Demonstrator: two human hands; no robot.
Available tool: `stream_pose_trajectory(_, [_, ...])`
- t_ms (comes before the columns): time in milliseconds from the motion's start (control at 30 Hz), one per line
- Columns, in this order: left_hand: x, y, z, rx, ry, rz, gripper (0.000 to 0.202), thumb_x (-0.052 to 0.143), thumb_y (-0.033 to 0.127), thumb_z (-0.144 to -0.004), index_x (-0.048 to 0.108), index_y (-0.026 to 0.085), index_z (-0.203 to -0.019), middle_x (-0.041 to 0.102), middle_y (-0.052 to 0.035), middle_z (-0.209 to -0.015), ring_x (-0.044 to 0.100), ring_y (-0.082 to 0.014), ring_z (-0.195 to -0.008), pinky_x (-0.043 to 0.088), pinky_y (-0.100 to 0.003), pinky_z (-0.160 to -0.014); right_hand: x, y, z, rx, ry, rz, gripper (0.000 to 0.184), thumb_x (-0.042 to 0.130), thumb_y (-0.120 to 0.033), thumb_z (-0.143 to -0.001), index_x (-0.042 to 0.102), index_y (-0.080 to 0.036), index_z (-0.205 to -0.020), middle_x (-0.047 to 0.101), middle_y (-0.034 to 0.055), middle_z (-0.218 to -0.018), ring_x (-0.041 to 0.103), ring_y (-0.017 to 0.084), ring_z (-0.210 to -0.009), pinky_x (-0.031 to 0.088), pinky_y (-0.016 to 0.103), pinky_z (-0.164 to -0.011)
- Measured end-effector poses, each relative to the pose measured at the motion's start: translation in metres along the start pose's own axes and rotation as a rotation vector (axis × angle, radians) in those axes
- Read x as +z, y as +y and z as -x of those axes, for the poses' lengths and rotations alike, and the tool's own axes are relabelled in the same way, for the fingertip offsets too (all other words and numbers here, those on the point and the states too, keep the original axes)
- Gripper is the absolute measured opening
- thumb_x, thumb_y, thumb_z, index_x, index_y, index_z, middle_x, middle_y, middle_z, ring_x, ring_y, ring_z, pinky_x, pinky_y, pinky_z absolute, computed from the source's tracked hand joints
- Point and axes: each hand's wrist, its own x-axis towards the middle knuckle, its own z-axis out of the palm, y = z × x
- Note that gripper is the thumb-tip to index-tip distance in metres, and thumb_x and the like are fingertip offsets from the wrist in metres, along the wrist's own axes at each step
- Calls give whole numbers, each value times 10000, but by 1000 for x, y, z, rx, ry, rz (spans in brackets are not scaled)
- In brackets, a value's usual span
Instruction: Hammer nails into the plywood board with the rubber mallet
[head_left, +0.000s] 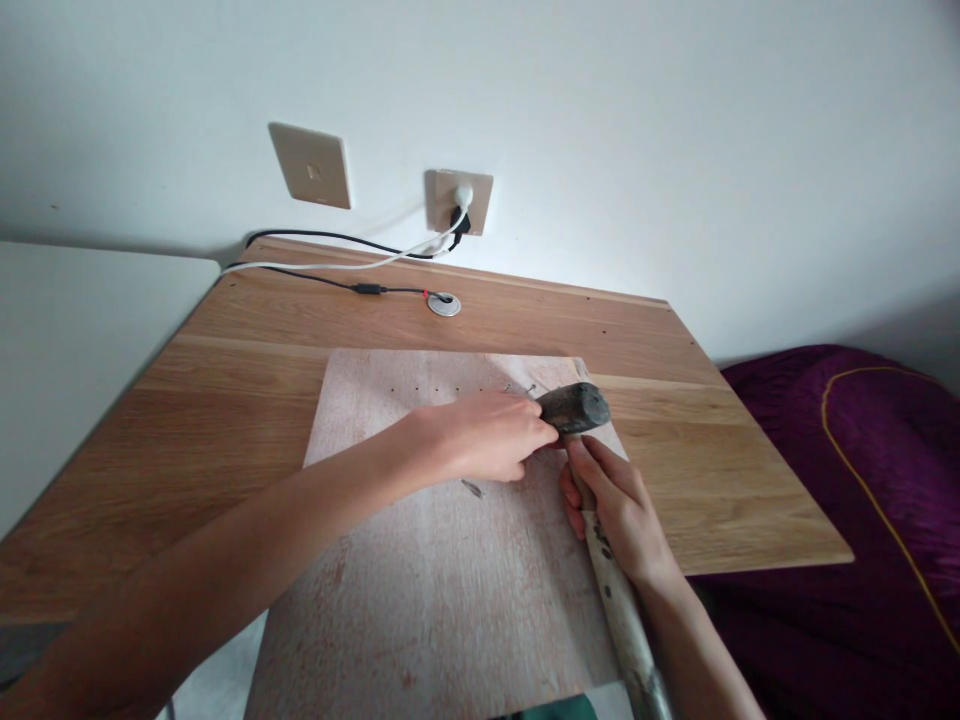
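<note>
Right hand [616,500] wrapped round hammer [575,408] handle, just below dark head; head above board's [450,590] far right part. Left hand [501,435] curled, fingers at head's left end; cannot tell whether they pinch anything. Hand and hammer head block view of part of board. Nails [532,389] stand near far edge, dark dots in line leftward. Board on wooden tabletop [720,470]. Beyond: cable grommet [444,304], black cable [330,278], white cable [337,266] to wall socket [482,200]. Purple fabric [877,440] right of tabletop.
</note>
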Motion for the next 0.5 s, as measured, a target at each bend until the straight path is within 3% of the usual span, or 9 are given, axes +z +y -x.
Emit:
stream_pose_trajectory(133, [-2, 9, -2, 44, -86, -60, 221, 663, 38, -874, 790, 173, -995, 808, -132, -956, 724, -257, -792, 466, -370, -678, -1, 1, 0, -14, -2, 19, 578, 653, -743, -950, 547, -238, -691, 550, -33, -569, 509, 119, -403, 405, 250, -377])
stream_pose_trajectory(200, [-9, 5, -1, 55, -75, -6, 234, 656, 14, -863, 784, 190, -950, 805, -102, -916, 705, -228, -755, 446, -353, -666, -1, 2, 0, -8, -3, 12, 565, 658, -748, -941, 562, -235, -723, 549, -39, -570, 507, 119, -398, 400, 248, -372])
stream_pose_trajectory(333, [-32, -26, 6, 31, 126, 256, 216, 634, 17, -870, 748, 201, -879, 778, -30, -846, 672, -157, -730, 440, -300, -700, -1, 1, 0, 19, -6, -25, 528, 661, -754, -922, 636, -226, -916, 525, -66, -557, 473, 124, -374, 369, 251, -356])
stream_pose_trajectory(400, [-41, -46, 10, -28, 253, 347, 113, 663, 87, -883, 719, 181, -855, 765, -18, -834, 670, -140, -750, 455, -277, -733, -1, 2, -1, 28, -10, -32, 540, 651, -756, -926, 651, -218, -982, 519, -73, -554, 473, 127, -374, 368, 254, -360])
stream_pose_trajectory(500, [-45, -67, 14, -93, 295, 355, 71, 692, 127, -859, 688, 176, -809, 744, -11, -814, 669, -140, -760, 456, -274, -740, -1, 3, -1, 28, -16, -30, 544, 636, -751, -944, 654, -211, -1017, 519, -75, -554, 480, 127, -380, 372, 252, -369])
